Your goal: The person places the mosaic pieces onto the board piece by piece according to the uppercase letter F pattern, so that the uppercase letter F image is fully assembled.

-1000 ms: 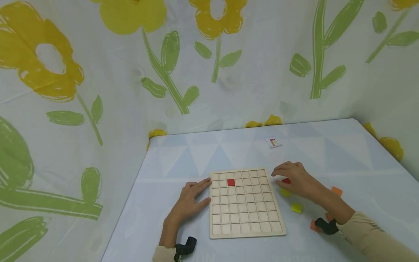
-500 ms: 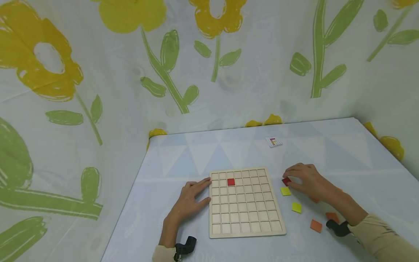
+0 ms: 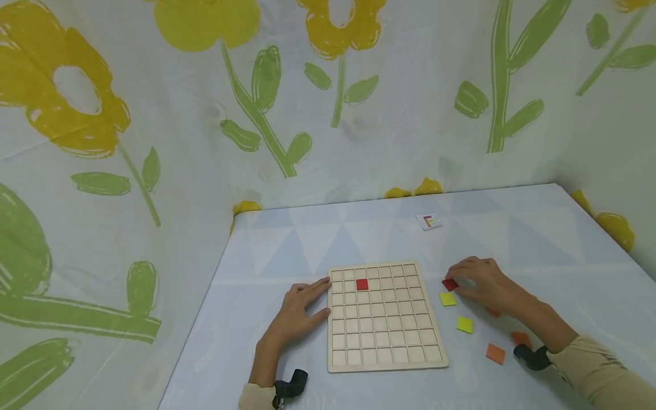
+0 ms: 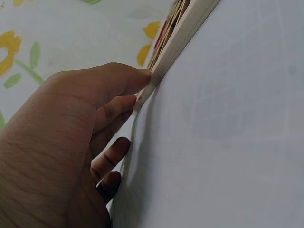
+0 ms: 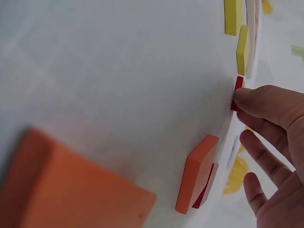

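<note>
A square wooden grid board lies on the table with one red square tile in its second row from the far edge. My left hand rests against the board's left edge, touching it with fingertips and thumb; in the left wrist view the thumb meets the wooden rim. Right of the board, my right hand pinches another red tile between thumb and forefinger, low at the table. In the right wrist view the thumb partly covers that red tile.
Two yellow tiles lie between board and right forearm. Orange tiles lie nearer, one partly under the forearm. Another red tile shows behind an orange one in the right wrist view. A small patterned card lies farther back.
My right hand has moved right, away from the board's edge, and its thumb and forefinger have come onto the loose red tile. The left hand has stayed at the board.
</note>
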Tool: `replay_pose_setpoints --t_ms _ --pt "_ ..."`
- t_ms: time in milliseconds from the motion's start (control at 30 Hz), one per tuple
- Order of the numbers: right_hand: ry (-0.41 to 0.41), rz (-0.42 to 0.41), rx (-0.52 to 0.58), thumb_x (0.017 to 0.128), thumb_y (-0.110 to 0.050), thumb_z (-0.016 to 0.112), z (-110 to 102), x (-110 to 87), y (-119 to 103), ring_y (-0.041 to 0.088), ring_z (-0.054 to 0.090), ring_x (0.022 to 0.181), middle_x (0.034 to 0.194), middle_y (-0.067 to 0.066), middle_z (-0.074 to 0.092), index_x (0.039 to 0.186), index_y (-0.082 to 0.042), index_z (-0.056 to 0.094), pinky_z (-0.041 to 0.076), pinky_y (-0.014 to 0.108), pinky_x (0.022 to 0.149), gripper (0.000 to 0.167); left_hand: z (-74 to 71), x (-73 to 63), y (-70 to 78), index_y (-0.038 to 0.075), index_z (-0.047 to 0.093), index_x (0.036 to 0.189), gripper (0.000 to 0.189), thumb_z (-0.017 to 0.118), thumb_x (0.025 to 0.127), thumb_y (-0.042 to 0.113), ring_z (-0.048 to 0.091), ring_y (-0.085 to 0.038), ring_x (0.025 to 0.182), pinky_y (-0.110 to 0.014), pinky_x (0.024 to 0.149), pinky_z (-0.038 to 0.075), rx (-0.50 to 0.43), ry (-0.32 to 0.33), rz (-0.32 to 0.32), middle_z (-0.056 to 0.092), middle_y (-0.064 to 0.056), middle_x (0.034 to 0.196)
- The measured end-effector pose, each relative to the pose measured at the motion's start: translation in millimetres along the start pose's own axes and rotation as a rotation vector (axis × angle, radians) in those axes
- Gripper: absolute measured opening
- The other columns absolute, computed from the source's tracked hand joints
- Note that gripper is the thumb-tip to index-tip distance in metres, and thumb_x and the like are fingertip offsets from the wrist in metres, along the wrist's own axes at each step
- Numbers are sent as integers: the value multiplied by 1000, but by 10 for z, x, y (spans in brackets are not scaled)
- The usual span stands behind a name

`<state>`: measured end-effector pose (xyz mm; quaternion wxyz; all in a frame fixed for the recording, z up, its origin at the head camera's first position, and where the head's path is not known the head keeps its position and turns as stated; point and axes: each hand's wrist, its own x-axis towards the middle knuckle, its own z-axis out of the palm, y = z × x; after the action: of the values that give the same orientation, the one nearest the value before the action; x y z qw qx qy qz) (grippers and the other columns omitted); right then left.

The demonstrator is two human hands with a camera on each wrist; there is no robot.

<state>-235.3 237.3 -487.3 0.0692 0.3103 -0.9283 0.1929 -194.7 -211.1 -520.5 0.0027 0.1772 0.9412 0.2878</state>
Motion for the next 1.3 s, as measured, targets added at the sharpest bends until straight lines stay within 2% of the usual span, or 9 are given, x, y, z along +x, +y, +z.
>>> replay_pose_setpoints --t_ms 233,467,600,800,1067,1300 --pt "-18 -9 -31 76 -8 86 -12 27 6 31 59 103 105 3 71 101 -13 76 37 54 82 28 -1 0 -14 30 49 150 60 67 93 40 40 -19 127 -51 101 33 -7 -3 15 39 20 155" --pt "-14 37 -15 77 -9 85 -48 47 -36 30 59 103 103 2 70 99 -13 76 36 55 86 23 -3 4 -21 26 51 149 59 65 94 41 42 -20 124 -49 96 35 22 15 66 41 16 155" --pt "5 39 0 78 -11 85 -43 70 -51 30 58 104 103 1 70 99 -14 76 35 55 88 22 -11 2 -20 26 50 149 59 65 94 42 42 -21 124 -49 96 34 20 10 64 40 15 155" --pt "27 10 27 77 -10 86 -63 131 -137 29 58 103 101 0 70 97 -15 76 35 53 86 23 -11 2 -28 26 50 150 60 65 94 42 42 -22 125 -50 96 35 11 4 59 41 13 155" --pt "93 -84 44 75 -5 86 -27 218 -244 26 58 99 100 -1 70 95 -14 76 35 53 85 25 -11 -3 -29 27 50 150 60 65 94 42 42 -21 125 -49 96 35 13 5 49 41 15 155" --pt "52 -91 62 79 -7 84 -1 312 -332 27 59 104 105 1 71 100 -13 76 35 53 88 23 -1 -10 -35 28 50 149 59 65 93 42 42 -20 125 -49 96 35 10 13 45 41 18 155"
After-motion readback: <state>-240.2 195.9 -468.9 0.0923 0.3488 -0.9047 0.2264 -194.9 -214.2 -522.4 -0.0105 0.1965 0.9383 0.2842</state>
